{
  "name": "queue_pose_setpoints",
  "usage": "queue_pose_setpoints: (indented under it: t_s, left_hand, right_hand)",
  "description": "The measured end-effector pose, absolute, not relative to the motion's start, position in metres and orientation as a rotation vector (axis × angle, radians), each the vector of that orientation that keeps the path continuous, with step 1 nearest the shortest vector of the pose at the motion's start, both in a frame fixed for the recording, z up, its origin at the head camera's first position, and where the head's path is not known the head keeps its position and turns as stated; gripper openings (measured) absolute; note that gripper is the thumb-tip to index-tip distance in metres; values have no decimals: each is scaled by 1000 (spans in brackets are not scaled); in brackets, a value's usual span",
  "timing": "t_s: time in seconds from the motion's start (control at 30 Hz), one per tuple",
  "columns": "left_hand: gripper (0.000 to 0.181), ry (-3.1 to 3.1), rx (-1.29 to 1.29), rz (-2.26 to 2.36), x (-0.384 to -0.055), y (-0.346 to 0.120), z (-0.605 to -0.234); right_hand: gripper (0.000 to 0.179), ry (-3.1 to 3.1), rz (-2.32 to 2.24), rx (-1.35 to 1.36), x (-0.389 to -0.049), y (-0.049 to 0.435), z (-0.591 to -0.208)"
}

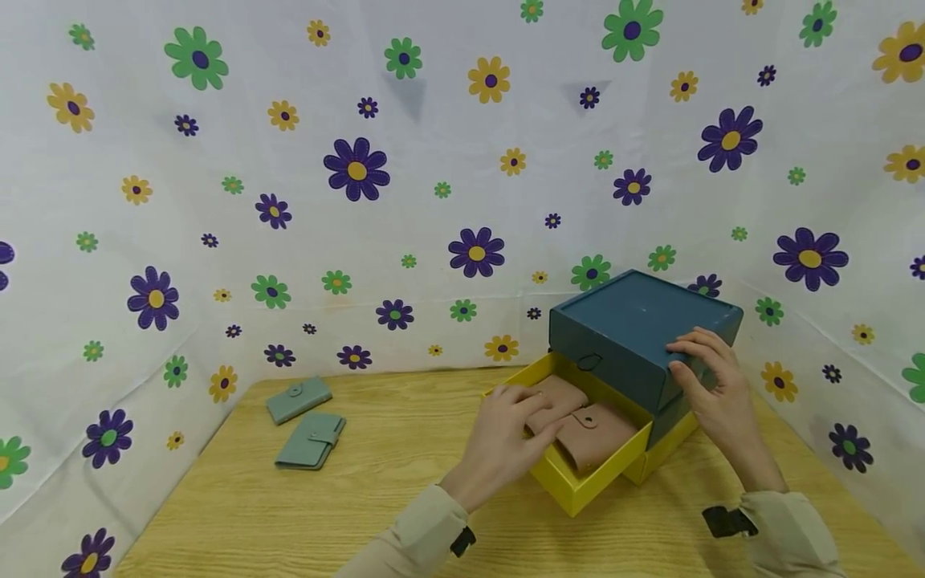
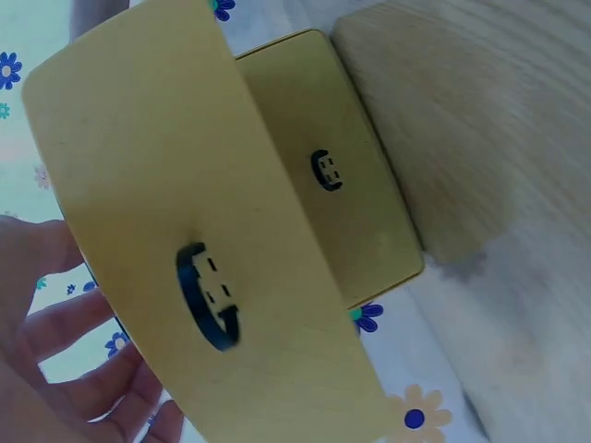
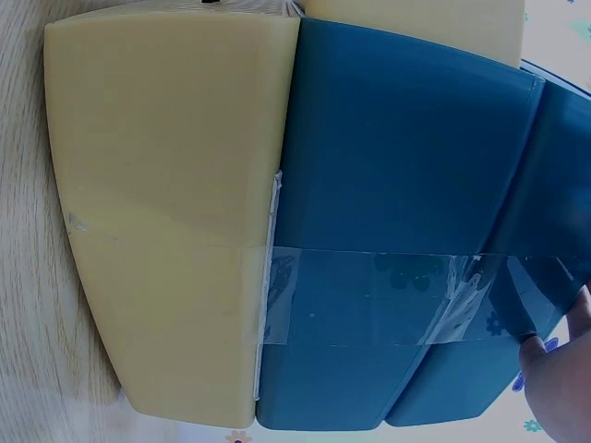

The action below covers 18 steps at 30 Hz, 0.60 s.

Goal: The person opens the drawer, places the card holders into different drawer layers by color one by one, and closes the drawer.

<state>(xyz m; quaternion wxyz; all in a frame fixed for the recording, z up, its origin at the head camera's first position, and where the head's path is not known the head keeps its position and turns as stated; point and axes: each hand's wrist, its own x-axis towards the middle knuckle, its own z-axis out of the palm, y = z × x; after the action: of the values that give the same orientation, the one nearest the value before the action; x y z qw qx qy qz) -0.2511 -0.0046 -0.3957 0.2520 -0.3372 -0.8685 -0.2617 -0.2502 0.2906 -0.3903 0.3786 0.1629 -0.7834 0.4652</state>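
Note:
A yellow drawer [image 1: 571,491] stands pulled out of the blue box stack [image 1: 643,313], with two pinkish snap wallets [image 1: 598,433] lying in it. My left hand [image 1: 506,429] reaches over the drawer's left side, fingers extended above the farther wallet. In the left wrist view the fingers [image 2: 88,318] are spread beside the drawer's edge, and a dark loop pull [image 2: 205,295] shows on its front. My right hand [image 1: 711,389] rests on the near right corner of the top blue box, fingertips on its top. Clear tape [image 3: 360,297] crosses the stack's side in the right wrist view.
Two grey-green wallets [image 1: 312,441] lie on the wooden table [image 1: 289,522] toward the left. Another yellow drawer front [image 2: 323,175] sits lower in the stack. A white flowered cloth [image 1: 426,225] hangs behind and at both sides.

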Motion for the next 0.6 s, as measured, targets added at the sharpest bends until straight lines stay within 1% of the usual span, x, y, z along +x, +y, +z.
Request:
queue_pose_setpoints:
  t_s: [0.2,0.37,0.6]
  left_hand:
    - [8,-2310,-871,-820,-246,-19,-405]
    - [15,-2278,-847,-885,-240,-31,-413]
    - [11,-2362,-867,-962,-238,-41,-422]
  right_hand:
    - [22,-2017,1185,407,-249,291,-391]
    - [22,-2033,1168,396,-250,291,-390]
    - [22,-2035,1165,405,-252,292,-393]
